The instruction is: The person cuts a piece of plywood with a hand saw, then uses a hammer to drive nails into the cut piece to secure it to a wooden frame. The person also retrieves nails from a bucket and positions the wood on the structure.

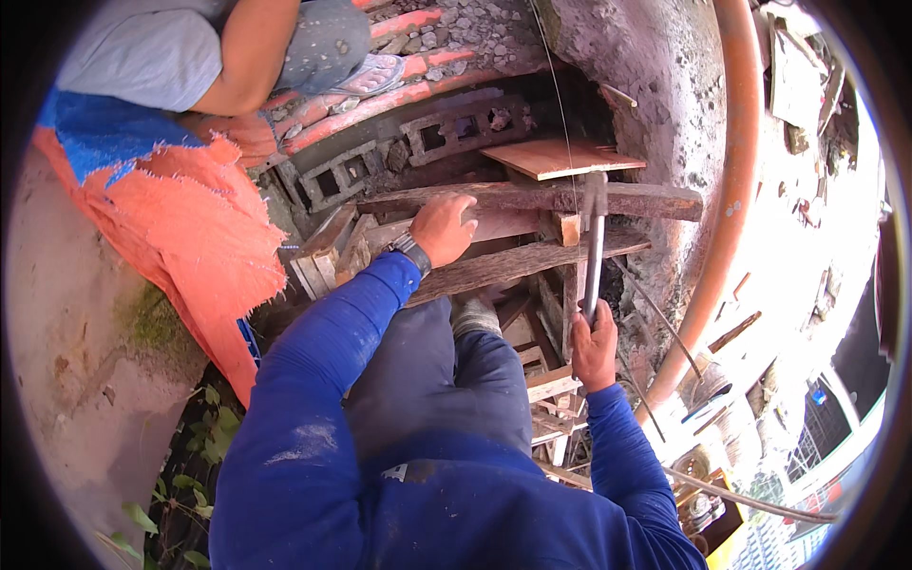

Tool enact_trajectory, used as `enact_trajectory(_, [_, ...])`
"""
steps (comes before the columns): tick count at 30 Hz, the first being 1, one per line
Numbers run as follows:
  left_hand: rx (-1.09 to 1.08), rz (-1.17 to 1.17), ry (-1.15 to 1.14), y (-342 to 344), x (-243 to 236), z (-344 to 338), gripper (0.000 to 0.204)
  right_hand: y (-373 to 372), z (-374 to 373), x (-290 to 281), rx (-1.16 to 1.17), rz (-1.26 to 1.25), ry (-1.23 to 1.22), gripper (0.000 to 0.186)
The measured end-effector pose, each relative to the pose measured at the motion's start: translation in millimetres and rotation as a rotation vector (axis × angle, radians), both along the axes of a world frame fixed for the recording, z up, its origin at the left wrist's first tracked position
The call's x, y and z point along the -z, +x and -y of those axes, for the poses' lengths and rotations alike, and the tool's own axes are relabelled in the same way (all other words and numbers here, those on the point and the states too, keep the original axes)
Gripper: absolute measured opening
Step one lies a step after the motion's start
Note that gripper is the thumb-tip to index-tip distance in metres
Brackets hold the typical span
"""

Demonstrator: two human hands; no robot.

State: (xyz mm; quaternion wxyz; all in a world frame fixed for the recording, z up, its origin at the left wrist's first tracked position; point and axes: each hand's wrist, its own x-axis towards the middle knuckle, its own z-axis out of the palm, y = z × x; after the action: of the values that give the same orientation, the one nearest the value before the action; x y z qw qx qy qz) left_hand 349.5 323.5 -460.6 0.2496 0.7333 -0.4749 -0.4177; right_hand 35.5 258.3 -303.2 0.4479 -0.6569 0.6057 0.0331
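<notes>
The hammer (595, 256) points its head up at the upper beam (651, 200), toward the right end of it; if the head touches the wood, I cannot tell. The person's right hand (595, 348) is closed around the low part of its handle. The left hand (443, 232) is over the left part of the same beam, with the fingers apart and a little bent; whether it rests on the wood, I cannot tell either. A watch (410, 252) is on this wrist. Just beside the hammer, between the two beams, a small block (570, 230) shows its pale end. The lower beam (532, 262) passes nearer to the person's legs. At the far edge of the upper beam, toward its right end, lies a thin board (560, 159), and a line (559, 85) hangs in front of it. Farther are grey hollow bricks (456, 136), then orange strips (408, 95) among stones. At the upper left, another person (142, 62) is beside a blue and orange sheet (190, 228). On the right, an orange pipe (739, 180) follows the rough wall (655, 57)
</notes>
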Motion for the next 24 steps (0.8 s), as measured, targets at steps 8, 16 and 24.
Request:
enact_trajectory(8, [-0.458, -0.189, -0.342, -34.1, -120.3, -17.5, 0.024, 71.2, 41.4, -34.9, -0.458, 0.016, 0.139, 0.044])
enact_trajectory(16, [-0.556, -0.473, -0.018, -93.4, -68.5, -54.2, 0.027, 159.3, 33.5, -21.7, -0.695, -0.139, 0.255, 0.063])
enact_trajectory(24, [-0.477, -0.057, -0.234, -96.0, -17.3, 19.0, 0.044, 269.4, 117.1, 24.9, -1.210, -0.201, 0.257, 0.059])
